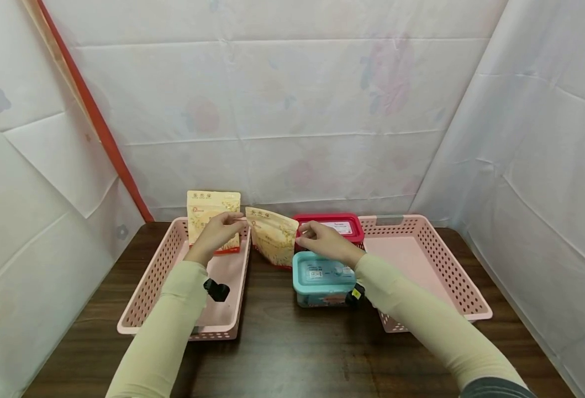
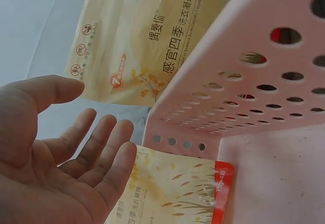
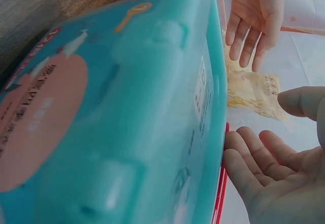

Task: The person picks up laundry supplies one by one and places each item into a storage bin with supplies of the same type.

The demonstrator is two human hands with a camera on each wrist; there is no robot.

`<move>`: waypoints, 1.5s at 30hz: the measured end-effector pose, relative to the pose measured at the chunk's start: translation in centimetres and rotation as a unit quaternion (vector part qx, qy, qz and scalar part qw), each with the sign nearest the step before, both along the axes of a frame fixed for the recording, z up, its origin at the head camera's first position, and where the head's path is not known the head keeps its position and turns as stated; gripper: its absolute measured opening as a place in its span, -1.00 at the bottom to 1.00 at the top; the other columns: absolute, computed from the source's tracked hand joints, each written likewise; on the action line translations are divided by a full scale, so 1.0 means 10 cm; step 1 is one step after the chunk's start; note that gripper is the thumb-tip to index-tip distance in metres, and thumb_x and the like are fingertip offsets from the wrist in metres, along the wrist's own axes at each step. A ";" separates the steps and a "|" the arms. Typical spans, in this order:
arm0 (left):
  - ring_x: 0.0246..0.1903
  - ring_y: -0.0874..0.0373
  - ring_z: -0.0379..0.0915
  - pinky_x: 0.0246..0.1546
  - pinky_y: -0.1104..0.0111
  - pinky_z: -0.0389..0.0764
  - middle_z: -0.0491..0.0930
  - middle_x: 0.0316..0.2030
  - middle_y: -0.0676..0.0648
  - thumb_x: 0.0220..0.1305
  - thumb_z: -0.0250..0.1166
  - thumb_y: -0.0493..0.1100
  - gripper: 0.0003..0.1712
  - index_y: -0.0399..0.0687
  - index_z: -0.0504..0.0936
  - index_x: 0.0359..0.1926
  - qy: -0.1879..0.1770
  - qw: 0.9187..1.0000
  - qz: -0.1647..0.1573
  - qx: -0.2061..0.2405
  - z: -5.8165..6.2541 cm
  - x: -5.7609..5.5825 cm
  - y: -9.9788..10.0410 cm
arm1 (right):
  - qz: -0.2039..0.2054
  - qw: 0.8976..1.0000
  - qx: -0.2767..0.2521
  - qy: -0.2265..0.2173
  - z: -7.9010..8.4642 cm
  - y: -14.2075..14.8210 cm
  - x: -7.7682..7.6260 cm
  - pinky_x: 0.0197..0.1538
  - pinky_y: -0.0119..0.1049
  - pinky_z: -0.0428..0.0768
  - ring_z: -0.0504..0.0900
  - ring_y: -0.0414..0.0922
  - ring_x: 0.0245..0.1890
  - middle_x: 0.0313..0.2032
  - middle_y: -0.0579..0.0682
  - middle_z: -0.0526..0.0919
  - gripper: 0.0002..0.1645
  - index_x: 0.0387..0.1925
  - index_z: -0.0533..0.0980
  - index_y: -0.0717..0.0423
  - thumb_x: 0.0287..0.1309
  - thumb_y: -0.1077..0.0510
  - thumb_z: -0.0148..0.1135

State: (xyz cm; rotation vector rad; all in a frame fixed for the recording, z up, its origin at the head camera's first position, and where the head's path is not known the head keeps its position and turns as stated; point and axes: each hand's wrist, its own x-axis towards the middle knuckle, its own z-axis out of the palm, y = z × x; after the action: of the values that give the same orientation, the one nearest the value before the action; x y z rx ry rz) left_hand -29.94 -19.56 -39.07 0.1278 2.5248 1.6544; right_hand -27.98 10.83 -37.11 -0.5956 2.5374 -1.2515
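A cream laundry-capsule pouch (image 1: 274, 236) stands, leaning, between the left pink basket and the lidded boxes. At its left upper corner is my left hand (image 1: 217, 235), fingers loosely spread; in the left wrist view the thumb of that hand (image 2: 56, 148) is right by the pouch (image 2: 144, 36), contact unclear. My right hand (image 1: 329, 241) reaches over the teal box (image 1: 324, 273) to the pouch's right side. Relaxed fingers and a raised thumb show on this hand (image 3: 279, 168) in the right wrist view. A second pouch (image 1: 212, 207) stands inside the left basket (image 1: 143, 293), behind my left hand.
A red-lidded box (image 1: 354, 224) sits behind the teal one. To the right is another pink basket (image 1: 451, 265), partly under my right forearm. Brown wooden table (image 1: 277, 354) lies beneath, with white patterned sheets (image 1: 282, 99) hung around it.
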 end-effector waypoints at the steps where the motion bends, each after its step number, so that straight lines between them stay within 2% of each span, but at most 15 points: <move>1: 0.29 -0.21 0.28 0.31 -0.11 0.28 0.35 0.30 -0.29 0.49 0.18 0.02 -0.38 -0.13 0.34 0.43 -0.003 1.000 0.003 0.002 0.00 -0.01 0.00 | 0.000 1.000 0.003 0.000 0.00 -0.01 0.00 0.08 -0.09 0.59 0.56 -0.06 0.08 0.04 0.03 0.60 -0.48 0.28 0.43 0.12 0.42 -0.03 0.17; 8: 0.31 -0.22 0.28 0.32 -0.06 0.30 0.36 0.31 -0.28 0.47 0.17 -0.01 -0.38 -0.17 0.34 0.42 -0.013 1.000 0.013 0.008 -0.01 -0.07 0.04 | 0.002 1.000 0.026 0.013 0.01 -0.05 -0.03 0.05 -0.11 0.59 0.58 -0.06 0.04 -0.01 0.04 0.62 -0.55 0.20 0.48 0.14 0.41 -0.01 0.19; 12: 0.32 -0.22 0.27 0.34 -0.06 0.27 0.38 0.30 -0.29 0.46 0.16 -0.05 -0.39 -0.22 0.34 0.42 -0.017 1.000 0.014 0.009 0.00 -0.08 0.07 | 0.012 0.999 0.038 0.018 0.00 -0.07 -0.05 0.01 -0.13 0.59 0.59 -0.09 -0.02 -0.07 0.00 0.63 -0.65 0.08 0.52 0.12 0.41 0.00 0.19; 19: 0.33 -0.19 0.24 0.35 -0.09 0.23 0.35 0.33 -0.28 0.48 0.15 0.02 -0.39 -0.22 0.35 0.39 -0.015 1.000 0.011 -0.009 0.00 -0.11 0.09 | 0.022 0.998 0.046 0.029 -0.01 -0.10 -0.08 -0.07 -0.17 0.58 0.60 -0.14 -0.12 -0.17 -0.07 0.65 -0.76 -0.11 0.55 0.08 0.43 0.00 0.17; 30: 0.27 -0.15 0.28 0.32 -0.09 0.28 0.41 0.26 -0.26 0.50 0.12 0.02 -0.49 -0.21 0.46 0.29 -0.016 1.000 0.001 0.005 -0.07 -0.15 0.11 | 0.031 0.998 0.042 0.034 0.00 -0.12 -0.08 -0.13 -0.19 0.57 0.59 -0.13 -0.18 -0.17 0.04 0.66 -0.80 -0.15 0.56 0.12 0.44 0.06 0.17; 35: 0.14 -0.15 0.36 0.27 -0.10 0.31 0.46 0.15 -0.27 0.51 0.13 0.02 -0.52 -0.26 0.47 0.21 -0.016 1.000 0.002 0.017 -0.09 -0.17 0.12 | 0.028 0.998 0.045 0.030 -0.01 -0.13 -0.09 -0.17 -0.20 0.55 0.58 -0.12 -0.23 -0.15 0.12 0.66 -0.81 -0.15 0.56 0.11 0.44 0.06 0.17; 38: 0.06 -0.17 0.38 0.25 -0.09 0.33 0.48 0.06 -0.27 0.50 0.14 0.00 -0.56 -0.27 0.48 0.16 -0.013 1.000 0.006 0.021 -0.11 -0.18 0.13 | 0.026 0.998 0.048 0.032 -0.03 -0.13 -0.11 -0.19 -0.22 0.54 0.58 -0.14 -0.25 -0.18 0.10 0.67 -0.82 -0.17 0.57 0.10 0.44 0.06 0.18; 45: 0.18 -0.15 0.34 0.27 -0.06 0.31 0.46 0.15 -0.27 0.49 0.16 0.00 -0.53 -0.27 0.50 0.19 0.001 1.000 0.011 0.013 -0.14 -0.19 0.14 | 0.031 0.997 0.049 0.045 -0.04 -0.14 -0.11 -0.22 -0.23 0.55 0.60 -0.15 -0.27 -0.21 0.07 0.69 -0.84 -0.20 0.57 0.13 0.43 0.10 0.19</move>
State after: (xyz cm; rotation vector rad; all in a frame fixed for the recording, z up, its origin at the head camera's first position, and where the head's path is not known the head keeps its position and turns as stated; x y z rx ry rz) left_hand -31.83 -18.14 -40.44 0.1046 2.5160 1.6950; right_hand -29.11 9.46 -37.51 -0.7174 2.6135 -1.0947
